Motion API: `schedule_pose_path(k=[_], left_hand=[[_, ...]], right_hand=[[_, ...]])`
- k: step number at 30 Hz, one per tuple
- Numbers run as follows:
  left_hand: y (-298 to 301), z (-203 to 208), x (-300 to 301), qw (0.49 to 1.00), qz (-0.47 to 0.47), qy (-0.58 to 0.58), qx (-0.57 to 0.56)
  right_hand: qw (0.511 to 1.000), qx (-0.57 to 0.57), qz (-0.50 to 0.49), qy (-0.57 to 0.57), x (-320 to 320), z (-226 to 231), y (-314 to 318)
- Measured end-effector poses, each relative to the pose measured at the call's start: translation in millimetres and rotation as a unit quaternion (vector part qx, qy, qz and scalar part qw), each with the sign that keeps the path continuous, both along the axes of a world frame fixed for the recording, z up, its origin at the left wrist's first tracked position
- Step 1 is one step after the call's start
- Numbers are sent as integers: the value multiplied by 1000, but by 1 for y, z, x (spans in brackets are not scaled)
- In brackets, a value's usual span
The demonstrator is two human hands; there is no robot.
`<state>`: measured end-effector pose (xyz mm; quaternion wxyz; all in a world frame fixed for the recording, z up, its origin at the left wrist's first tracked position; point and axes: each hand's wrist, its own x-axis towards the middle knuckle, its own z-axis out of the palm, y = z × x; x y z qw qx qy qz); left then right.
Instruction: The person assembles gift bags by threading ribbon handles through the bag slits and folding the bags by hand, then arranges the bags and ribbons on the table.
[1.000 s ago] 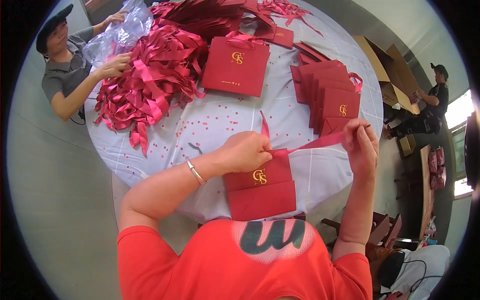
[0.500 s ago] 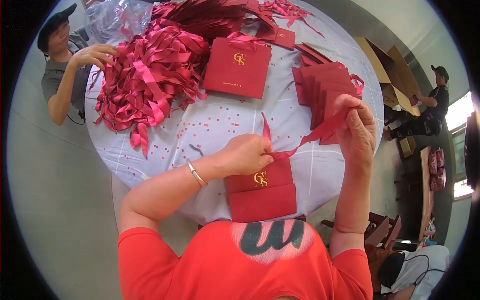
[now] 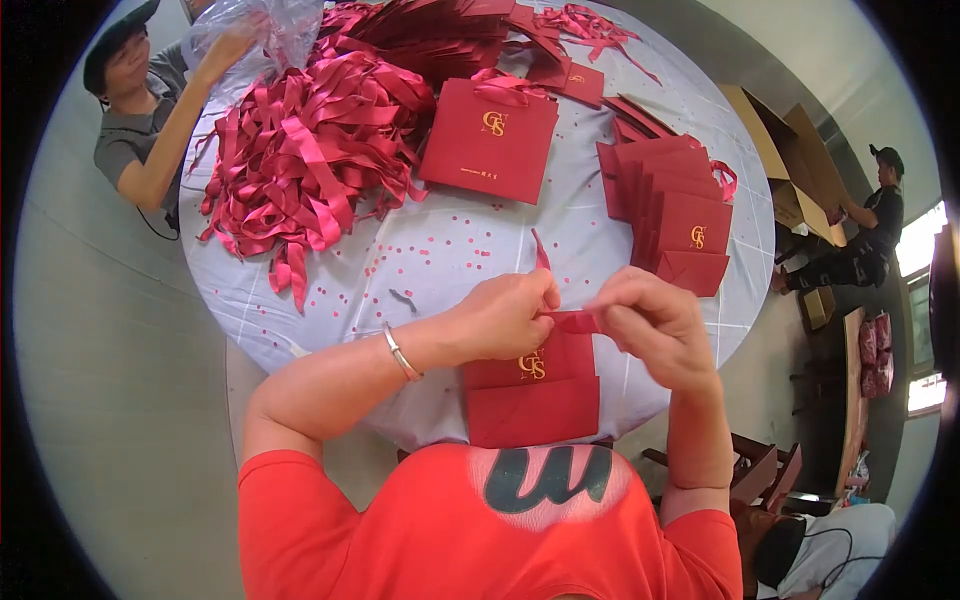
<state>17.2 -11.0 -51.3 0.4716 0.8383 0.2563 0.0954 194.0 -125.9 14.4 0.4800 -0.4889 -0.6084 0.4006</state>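
A flat red paper gift bag (image 3: pixel 532 412) lies at the table's near edge, its base folded up and a gold emblem on its front. Over its top edge, my left hand (image 3: pixel 515 312) pinches a red satin ribbon (image 3: pixel 577 322). A loose ribbon end sticks up behind that hand. Close on its right, my right hand (image 3: pixel 655 325) is closed on the same ribbon, with a short stretch between the two. My fingers hide the bag's upper edge, so how the ribbon passes through it cannot be made out.
A big heap of red ribbons (image 3: pixel 310 160) covers the table's far left. Beyond it, a co-worker's hand reaches into a clear plastic bag (image 3: pixel 255 35). One finished-looking gift bag (image 3: pixel 490 140) lies mid-table; overlapping bags (image 3: pixel 680 205) lie right. Red paper dots (image 3: pixel 430 255) are scattered about.
My right hand has come down and left toward my left hand, shortening the stretch of ribbon between them. The co-worker's hand has moved from the ribbon heap up to the plastic bag.
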Motion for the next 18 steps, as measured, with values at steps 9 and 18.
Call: schedule_pose_path(k=[9, 18], left_hand=[[7, -8, 1, 974, 18, -91, -207], [30, 30, -17, 991, -123, -3, 57]], right_hand=[[960, 156, -144, -185, -15, -64, 11], [968, 57, -132, -205, -7, -56, 4]])
